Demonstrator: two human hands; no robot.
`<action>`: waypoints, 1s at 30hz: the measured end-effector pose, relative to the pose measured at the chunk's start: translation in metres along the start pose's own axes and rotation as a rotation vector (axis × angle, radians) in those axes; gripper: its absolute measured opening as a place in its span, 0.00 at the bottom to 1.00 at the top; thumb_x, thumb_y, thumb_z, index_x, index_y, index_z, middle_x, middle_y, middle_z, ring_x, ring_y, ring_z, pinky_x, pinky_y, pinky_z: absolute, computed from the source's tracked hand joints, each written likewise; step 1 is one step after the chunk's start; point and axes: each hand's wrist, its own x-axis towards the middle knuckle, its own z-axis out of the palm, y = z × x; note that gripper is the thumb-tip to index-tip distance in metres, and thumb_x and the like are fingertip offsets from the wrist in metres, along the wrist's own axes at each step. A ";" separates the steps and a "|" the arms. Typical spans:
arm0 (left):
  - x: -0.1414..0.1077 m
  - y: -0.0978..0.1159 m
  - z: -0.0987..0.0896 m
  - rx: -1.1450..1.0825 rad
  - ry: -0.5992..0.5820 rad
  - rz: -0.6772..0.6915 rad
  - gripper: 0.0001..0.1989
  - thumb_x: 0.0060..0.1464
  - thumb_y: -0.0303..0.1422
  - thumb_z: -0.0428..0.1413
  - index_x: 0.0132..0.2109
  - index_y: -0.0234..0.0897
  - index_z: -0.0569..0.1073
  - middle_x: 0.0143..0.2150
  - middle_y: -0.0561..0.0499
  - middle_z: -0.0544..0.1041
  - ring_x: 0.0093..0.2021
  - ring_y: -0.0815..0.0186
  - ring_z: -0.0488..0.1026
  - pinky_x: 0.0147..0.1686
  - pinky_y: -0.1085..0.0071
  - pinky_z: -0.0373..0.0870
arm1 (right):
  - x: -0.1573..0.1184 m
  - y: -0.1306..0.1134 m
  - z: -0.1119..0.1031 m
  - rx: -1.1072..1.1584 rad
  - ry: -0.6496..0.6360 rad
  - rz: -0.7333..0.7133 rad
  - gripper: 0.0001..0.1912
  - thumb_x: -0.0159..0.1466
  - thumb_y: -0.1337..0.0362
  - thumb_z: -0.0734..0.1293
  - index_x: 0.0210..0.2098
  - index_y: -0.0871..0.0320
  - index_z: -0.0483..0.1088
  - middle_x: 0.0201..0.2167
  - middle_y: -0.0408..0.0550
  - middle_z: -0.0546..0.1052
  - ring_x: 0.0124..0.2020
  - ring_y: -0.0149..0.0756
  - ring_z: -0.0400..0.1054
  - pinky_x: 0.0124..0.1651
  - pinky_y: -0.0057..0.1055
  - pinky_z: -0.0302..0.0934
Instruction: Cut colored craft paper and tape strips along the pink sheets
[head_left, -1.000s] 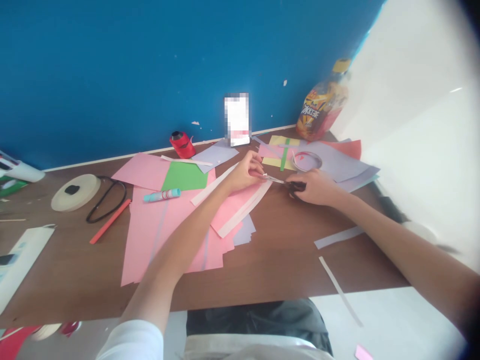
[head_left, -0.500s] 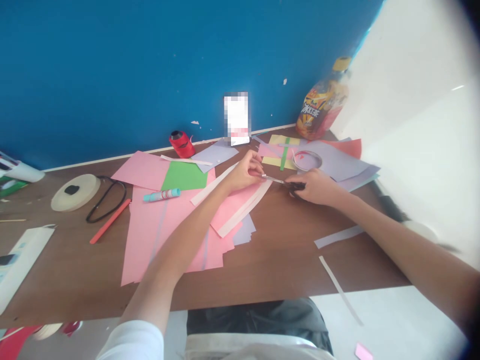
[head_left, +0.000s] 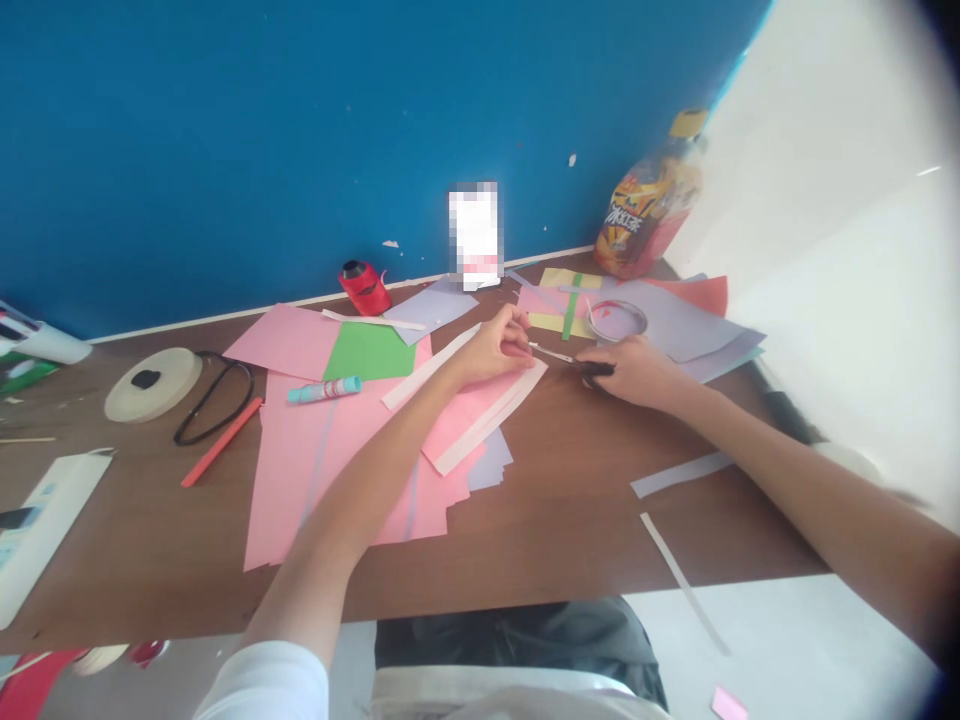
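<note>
My right hand (head_left: 634, 370) is closed round the dark handles of a pair of scissors (head_left: 556, 354), whose blades point left. The blades look nearly together, with a small whitish bit by their tips. Just left of those tips, the fingers of my left hand (head_left: 504, 345) are bent in a pinch; what they hold is too small and hidden to make out. Under my left hand lies a pink sheet with a pale strip (head_left: 491, 420) along its edge. Larger pink sheets (head_left: 352, 470) spread below my left forearm.
A glue stick (head_left: 324, 390) lies on the pink paper near a green sheet (head_left: 371, 350). A tape roll (head_left: 616, 320) rests on papers at the right, before a drink bottle (head_left: 649, 205). Red thread spool (head_left: 364, 288) and a pixelated upright object (head_left: 474, 235) stand by the blue wall.
The scissors' tips have shifted slightly up and right, and the right hand's grip has moved a little. My left hand stays nearly in place, with its fingers still pinched.
</note>
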 end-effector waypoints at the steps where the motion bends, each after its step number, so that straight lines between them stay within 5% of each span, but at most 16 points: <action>1: 0.000 0.000 0.000 0.010 -0.004 0.008 0.24 0.49 0.32 0.64 0.49 0.40 0.62 0.40 0.50 0.76 0.40 0.65 0.77 0.47 0.61 0.69 | 0.000 0.001 0.000 0.020 -0.008 0.016 0.15 0.59 0.66 0.63 0.41 0.53 0.80 0.33 0.47 0.83 0.29 0.37 0.71 0.33 0.31 0.57; 10: 0.002 -0.002 -0.002 0.198 -0.016 0.146 0.24 0.51 0.31 0.63 0.55 0.41 0.69 0.46 0.46 0.79 0.51 0.60 0.74 0.57 0.58 0.62 | 0.000 -0.007 0.000 -0.121 0.071 0.246 0.16 0.57 0.63 0.64 0.43 0.49 0.79 0.33 0.46 0.82 0.32 0.44 0.73 0.31 0.34 0.53; 18: 0.000 0.009 0.008 0.085 0.145 0.116 0.13 0.55 0.41 0.61 0.42 0.36 0.77 0.42 0.46 0.80 0.44 0.64 0.75 0.48 0.65 0.68 | -0.003 -0.015 -0.004 -0.203 0.089 0.178 0.20 0.58 0.62 0.63 0.48 0.48 0.75 0.41 0.45 0.82 0.34 0.41 0.70 0.30 0.33 0.45; 30: 0.004 0.019 0.017 0.044 0.245 0.016 0.20 0.57 0.49 0.57 0.33 0.34 0.76 0.27 0.50 0.77 0.31 0.67 0.74 0.37 0.69 0.66 | -0.005 -0.025 -0.006 -0.392 0.152 0.081 0.16 0.65 0.65 0.58 0.46 0.56 0.74 0.34 0.52 0.79 0.33 0.40 0.68 0.31 0.34 0.40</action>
